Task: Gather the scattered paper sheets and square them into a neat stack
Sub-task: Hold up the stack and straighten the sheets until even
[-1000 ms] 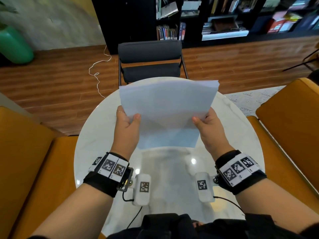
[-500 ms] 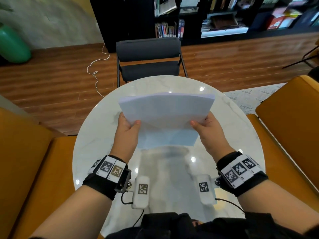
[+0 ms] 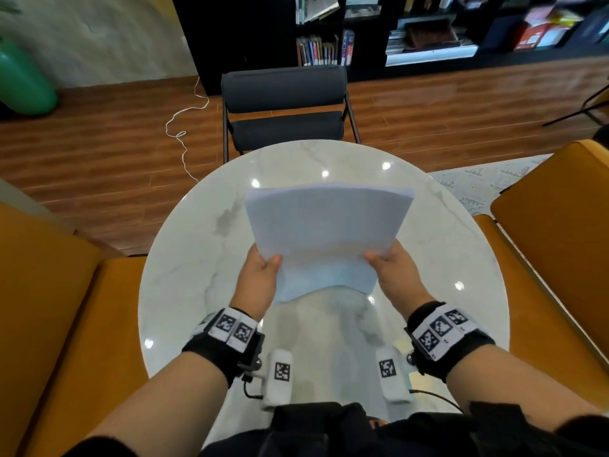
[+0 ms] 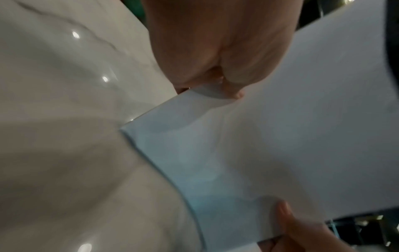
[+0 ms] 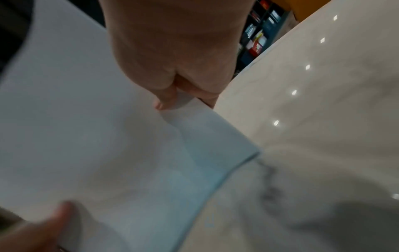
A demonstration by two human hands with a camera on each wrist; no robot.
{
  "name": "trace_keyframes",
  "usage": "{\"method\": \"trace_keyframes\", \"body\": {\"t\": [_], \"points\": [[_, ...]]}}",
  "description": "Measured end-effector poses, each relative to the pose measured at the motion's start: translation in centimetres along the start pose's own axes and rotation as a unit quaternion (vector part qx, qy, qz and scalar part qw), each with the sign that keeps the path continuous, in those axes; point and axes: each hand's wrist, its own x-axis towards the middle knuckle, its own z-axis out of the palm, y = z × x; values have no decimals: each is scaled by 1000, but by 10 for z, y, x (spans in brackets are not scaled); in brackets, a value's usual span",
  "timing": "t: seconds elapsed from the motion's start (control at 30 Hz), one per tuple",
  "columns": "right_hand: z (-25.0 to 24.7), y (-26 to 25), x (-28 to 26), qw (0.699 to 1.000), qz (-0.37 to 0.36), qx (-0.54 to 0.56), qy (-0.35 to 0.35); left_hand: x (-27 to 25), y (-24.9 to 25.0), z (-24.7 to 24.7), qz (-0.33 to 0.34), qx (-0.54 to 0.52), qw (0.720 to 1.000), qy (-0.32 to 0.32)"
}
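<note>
A stack of white paper sheets (image 3: pixel 326 222) is held over the round marble table (image 3: pixel 197 258), leaning away from me with its lower edge bowed. My left hand (image 3: pixel 268 263) pinches its left side, thumb on top. On the other side my right hand (image 3: pixel 379 258) pinches it the same way. In the left wrist view the left hand (image 4: pixel 228 90) holds the stack (image 4: pixel 291 136) near its corner. The right wrist view shows the right hand (image 5: pixel 170 100) gripping the stack (image 5: pixel 97 136). Whether the lower edge touches the table, I cannot tell.
A dark chair (image 3: pixel 283 107) stands at the table's far side. Orange seats flank the table on the left (image 3: pixel 66 308) and right (image 3: pixel 553 242). A black bookshelf (image 3: pixel 395 28) and a green vase (image 3: pixel 19 80) stand beyond, with a white cord (image 3: pixel 184 127) on the wooden floor.
The stack has tipped further away from me and come down toward the table. Both hands kept their hold and moved lower with it.
</note>
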Motion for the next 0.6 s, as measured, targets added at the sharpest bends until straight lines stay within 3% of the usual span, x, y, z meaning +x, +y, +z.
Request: {"method": "trace_keyframes", "body": {"t": [0.17,0.3,0.4,0.47,0.53,0.6], "points": [[-4,11,3,1000,8,-12,27,9,-9,4,-10,81,996,34],[-26,-25,12,990,-96,7,98,15,11,-11,56,225,972,46],[-33,-54,11,940,-244,-201,131,11,28,-15,119,301,946,28],[-29,-67,12,913,-278,-286,87,10,38,-13,172,344,923,4],[-22,-77,9,953,-204,-225,10,8,47,-12,202,373,905,-24],[-22,-76,7,979,-152,-132,-25,7,52,-17,198,392,896,-67]]}}
